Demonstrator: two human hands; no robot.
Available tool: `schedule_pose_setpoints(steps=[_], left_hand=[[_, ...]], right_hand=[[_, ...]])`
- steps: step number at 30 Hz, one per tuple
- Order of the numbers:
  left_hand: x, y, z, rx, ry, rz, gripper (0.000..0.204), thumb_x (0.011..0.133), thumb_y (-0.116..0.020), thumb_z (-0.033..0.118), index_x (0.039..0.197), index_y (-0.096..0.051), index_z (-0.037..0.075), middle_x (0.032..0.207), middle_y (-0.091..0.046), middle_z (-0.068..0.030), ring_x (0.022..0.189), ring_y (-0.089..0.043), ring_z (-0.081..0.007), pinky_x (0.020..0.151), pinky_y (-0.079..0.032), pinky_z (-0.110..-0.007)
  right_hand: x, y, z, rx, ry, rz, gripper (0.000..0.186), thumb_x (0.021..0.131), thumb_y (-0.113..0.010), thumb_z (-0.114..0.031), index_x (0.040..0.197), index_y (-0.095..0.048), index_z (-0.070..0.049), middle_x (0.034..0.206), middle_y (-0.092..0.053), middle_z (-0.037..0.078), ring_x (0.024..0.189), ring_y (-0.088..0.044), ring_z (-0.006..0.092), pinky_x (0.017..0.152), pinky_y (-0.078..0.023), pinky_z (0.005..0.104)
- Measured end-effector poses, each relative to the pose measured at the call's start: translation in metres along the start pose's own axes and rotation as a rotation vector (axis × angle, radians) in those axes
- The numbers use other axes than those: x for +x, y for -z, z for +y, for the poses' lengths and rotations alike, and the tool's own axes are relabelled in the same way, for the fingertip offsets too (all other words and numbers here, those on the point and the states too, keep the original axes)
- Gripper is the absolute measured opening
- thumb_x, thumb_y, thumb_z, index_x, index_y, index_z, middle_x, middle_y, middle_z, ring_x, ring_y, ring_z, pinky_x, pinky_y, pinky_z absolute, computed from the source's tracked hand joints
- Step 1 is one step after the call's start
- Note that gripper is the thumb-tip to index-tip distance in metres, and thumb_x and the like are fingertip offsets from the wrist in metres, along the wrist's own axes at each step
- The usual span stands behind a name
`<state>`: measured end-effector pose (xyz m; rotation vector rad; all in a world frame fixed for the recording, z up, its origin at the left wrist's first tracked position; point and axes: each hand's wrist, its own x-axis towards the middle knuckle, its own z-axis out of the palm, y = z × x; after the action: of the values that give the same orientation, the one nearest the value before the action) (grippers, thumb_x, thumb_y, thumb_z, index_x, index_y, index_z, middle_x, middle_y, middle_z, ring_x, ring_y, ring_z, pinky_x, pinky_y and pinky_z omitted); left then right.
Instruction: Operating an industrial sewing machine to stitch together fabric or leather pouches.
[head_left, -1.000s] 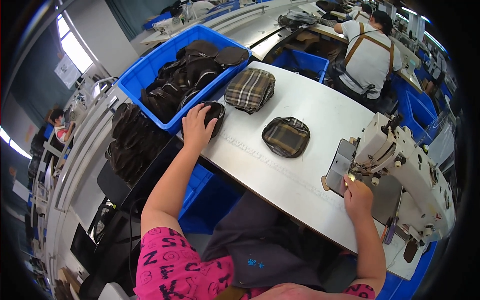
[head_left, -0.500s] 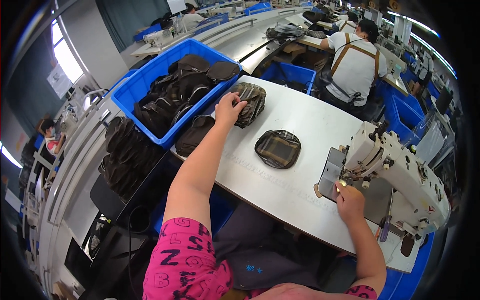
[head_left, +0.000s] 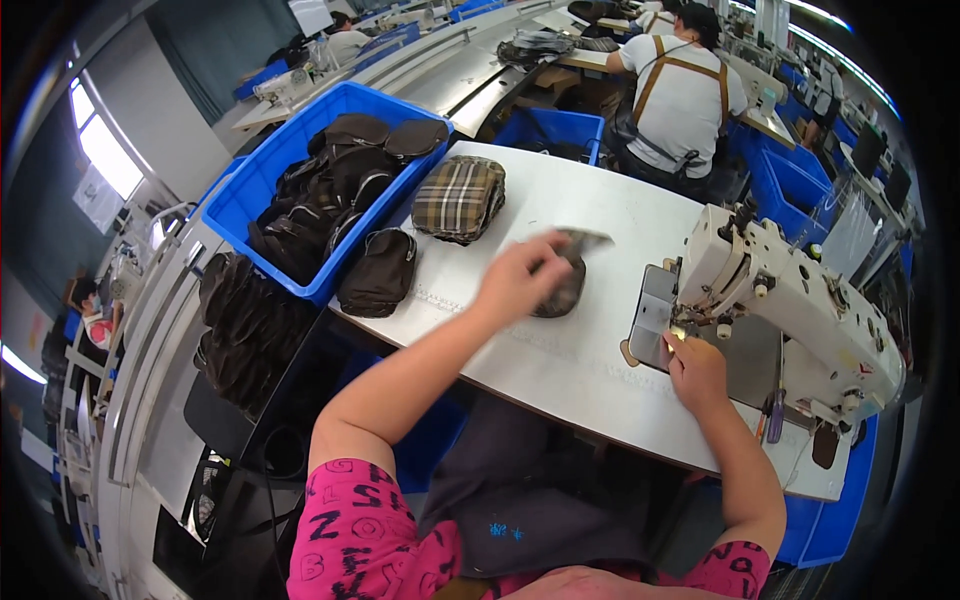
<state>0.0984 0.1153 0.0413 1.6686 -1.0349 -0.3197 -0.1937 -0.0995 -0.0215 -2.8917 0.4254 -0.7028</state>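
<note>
My left hand point(head_left: 522, 275), smeared by motion, is over the middle of the white table with its fingers curled around a plaid fabric piece point(head_left: 588, 238), seen nearly edge-on. Beneath it lies a round, dark plaid piece point(head_left: 563, 290), partly covered by the hand. At the sewing machine point(head_left: 785, 305), my right hand point(head_left: 697, 372) rests by the needle plate, thumb and forefinger pinched close to the presser foot. What that pinch holds, if anything, is hidden. A stack of plaid pieces point(head_left: 458, 198) sits at the table's left, beside a dark brown pouch point(head_left: 378, 272).
A blue bin point(head_left: 325, 283) full of dark brown pouches stands left of the table point(head_left: 480, 345), with more pouches point(head_left: 250, 335) piled below it. A purple-handled tool point(head_left: 775, 417) lies right of my right hand. Ahead, a person in white point(head_left: 680, 110) sits beside another blue bin point(head_left: 600, 130).
My left hand has moved right from the plaid stack to above the round plaid piece, carrying a fabric piece. The stack's top now shows a lighter check. My right hand stays by the needle.
</note>
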Motion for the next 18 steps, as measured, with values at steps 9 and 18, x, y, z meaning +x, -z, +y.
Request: schedule_pose_setpoints(steps=[9, 18], left_hand=[[-0.071, -0.096, -0.009, 0.595, -0.365, -0.619, 0.090, 0.089, -0.072, 0.061, 0.159, -0.044, 0.013, 0.169, -0.033, -0.0169, 0.159, -0.025, -0.0368, 0.117, -0.033, -0.060], [-0.014, -0.063, -0.021, 0.654, 0.059, -0.053, 0.062, 0.089, -0.078, 0.044, 0.131, -0.056, 0.005, 0.158, -0.047, -0.0179, 0.147, -0.043, -0.0342, 0.115, -0.036, -0.058]], right_hand=[[0.000, -0.001, -0.005, -0.018, -0.022, 0.029, 0.032, 0.084, -0.066, -0.007, 0.114, -0.077, -0.014, 0.085, -0.069, 0.010, 0.080, -0.068, 0.0327, 0.071, -0.055, 0.0471], [-0.002, -0.001, -0.003, -0.052, 0.001, 0.027, 0.032, 0.085, -0.065, -0.009, 0.115, -0.076, -0.012, 0.080, -0.065, 0.007, 0.080, -0.066, 0.0306, 0.070, -0.054, 0.0468]])
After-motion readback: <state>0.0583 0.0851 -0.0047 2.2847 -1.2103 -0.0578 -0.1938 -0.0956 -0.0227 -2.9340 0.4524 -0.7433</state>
